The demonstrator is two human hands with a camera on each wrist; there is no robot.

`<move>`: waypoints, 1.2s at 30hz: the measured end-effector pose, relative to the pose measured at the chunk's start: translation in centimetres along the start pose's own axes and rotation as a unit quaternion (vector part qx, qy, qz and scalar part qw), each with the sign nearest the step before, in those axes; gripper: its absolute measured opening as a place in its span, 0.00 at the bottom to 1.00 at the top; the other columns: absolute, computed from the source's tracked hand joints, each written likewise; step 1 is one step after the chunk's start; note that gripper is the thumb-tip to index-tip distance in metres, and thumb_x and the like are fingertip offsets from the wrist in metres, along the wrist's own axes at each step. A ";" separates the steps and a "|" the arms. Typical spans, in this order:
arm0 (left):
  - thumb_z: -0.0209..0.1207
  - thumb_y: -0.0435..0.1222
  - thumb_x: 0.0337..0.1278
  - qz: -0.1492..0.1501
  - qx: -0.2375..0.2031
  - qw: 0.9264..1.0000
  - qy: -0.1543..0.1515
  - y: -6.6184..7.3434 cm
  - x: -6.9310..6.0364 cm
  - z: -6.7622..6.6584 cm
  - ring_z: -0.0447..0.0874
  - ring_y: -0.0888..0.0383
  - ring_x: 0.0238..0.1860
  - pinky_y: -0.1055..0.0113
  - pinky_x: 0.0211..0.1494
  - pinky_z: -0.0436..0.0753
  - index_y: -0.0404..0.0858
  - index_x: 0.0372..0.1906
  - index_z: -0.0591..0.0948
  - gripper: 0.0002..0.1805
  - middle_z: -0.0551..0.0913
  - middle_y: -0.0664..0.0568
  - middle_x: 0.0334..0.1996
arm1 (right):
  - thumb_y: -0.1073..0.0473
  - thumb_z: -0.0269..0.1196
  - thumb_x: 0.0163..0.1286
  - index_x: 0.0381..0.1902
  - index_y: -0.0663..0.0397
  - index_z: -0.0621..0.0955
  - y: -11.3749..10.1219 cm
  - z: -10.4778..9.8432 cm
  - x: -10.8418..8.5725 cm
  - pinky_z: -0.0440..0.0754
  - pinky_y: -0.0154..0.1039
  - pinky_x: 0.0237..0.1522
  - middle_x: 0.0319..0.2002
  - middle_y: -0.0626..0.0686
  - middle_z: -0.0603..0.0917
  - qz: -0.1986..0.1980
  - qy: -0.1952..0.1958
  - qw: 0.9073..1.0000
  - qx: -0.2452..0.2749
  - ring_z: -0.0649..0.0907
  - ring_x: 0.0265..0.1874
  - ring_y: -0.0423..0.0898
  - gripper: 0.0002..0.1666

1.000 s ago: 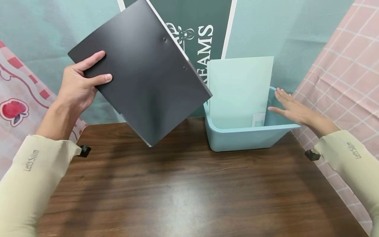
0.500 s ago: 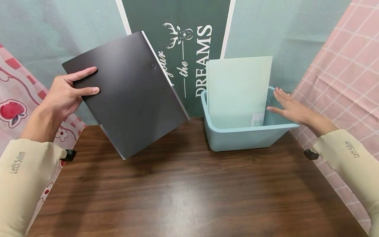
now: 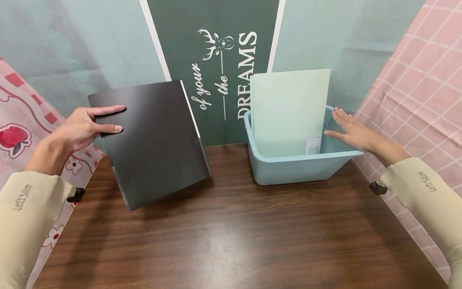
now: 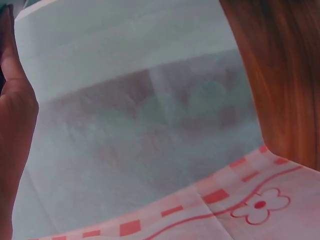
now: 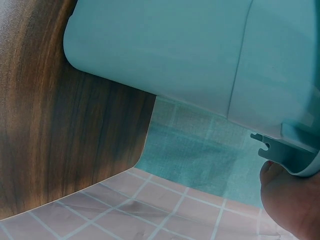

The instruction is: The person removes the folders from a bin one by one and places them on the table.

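My left hand (image 3: 81, 126) pinches a black file folder (image 3: 155, 140) by its left edge, with thumb and index finger on the near face. The folder is tilted, with two rivets near its right edge. Whether its lower corner touches the table cannot be told. At the right, my right hand (image 3: 355, 130) rests at the right rim of a light blue plastic bin (image 3: 292, 170), fingers straight and thumb apart. A pale green folder (image 3: 290, 112) with a small white label stands upright in the bin; another edge shows behind it. In the right wrist view, part of the hand (image 5: 285, 200) is beside the rim.
A brown wood-grain table (image 3: 223, 233) lies beneath. Behind it hangs a green cloth (image 3: 213, 16) with white lettering and a deer head. A pink checked cloth (image 3: 426, 100) borders the right, and a red-and-white patterned cloth (image 3: 21, 104) the left.
My left hand has lowered the black file folder towards the table and turned it more upright, its body shifting left. The right hand and the bin have stayed in place.
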State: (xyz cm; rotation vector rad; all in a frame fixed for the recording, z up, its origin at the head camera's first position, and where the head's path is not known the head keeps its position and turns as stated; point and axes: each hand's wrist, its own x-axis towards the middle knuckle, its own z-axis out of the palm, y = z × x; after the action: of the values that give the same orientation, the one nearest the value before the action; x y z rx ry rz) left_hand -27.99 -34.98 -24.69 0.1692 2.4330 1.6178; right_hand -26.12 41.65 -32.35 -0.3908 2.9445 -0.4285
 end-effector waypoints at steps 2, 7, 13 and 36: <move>0.71 0.30 0.65 0.000 0.047 0.999 -0.007 -0.5 0.2 -0.2 0.38 0.48 0.15 0.51 0.17 0.45 0.67 0.67 0.82 0.34 0.51 0.66 0.08 | 0.35 0.48 0.84 0.84 0.66 0.36 0.1 0.0 0.0 0.33 0.63 0.82 0.84 0.64 0.29 0.001 -0.002 1.000 -0.001 0.33 0.84 0.63 0.55; 0.72 0.31 0.64 -0.001 0.092 0.995 -0.027 -1.4 0.7 -0.8 0.42 0.53 0.12 0.51 0.16 0.48 0.64 0.69 0.82 0.34 0.77 0.63 0.23 | 0.34 0.47 0.84 0.84 0.67 0.36 0.2 -0.1 0.1 0.32 0.63 0.82 0.84 0.65 0.28 0.004 -0.007 1.000 -0.003 0.32 0.83 0.63 0.56; 0.74 0.33 0.63 -0.006 0.129 0.991 -0.046 -2.4 1.2 -1.4 0.47 0.61 0.12 0.53 0.15 0.52 0.61 0.71 0.81 0.34 0.81 0.57 0.44 | 0.35 0.48 0.84 0.84 0.67 0.36 0.0 -0.2 0.0 0.33 0.63 0.82 0.84 0.64 0.28 0.005 -0.006 1.000 -0.002 0.33 0.84 0.63 0.56; 0.75 0.37 0.60 -0.056 0.198 0.972 -0.111 -5.7 2.1 -3.4 0.50 0.63 0.17 0.65 0.18 0.60 0.55 0.71 0.82 0.33 0.71 0.33 0.71 | 0.34 0.49 0.84 0.84 0.64 0.35 -0.3 -0.2 -0.1 0.34 0.64 0.82 0.84 0.64 0.28 0.008 -0.004 1.000 0.003 0.33 0.84 0.63 0.57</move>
State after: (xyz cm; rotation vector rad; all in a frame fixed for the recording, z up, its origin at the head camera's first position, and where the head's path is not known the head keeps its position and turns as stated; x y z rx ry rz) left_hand -30.73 -39.84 -28.94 0.2544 2.5059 0.9938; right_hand -26.00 41.46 -32.08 -0.3668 2.9360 -0.4332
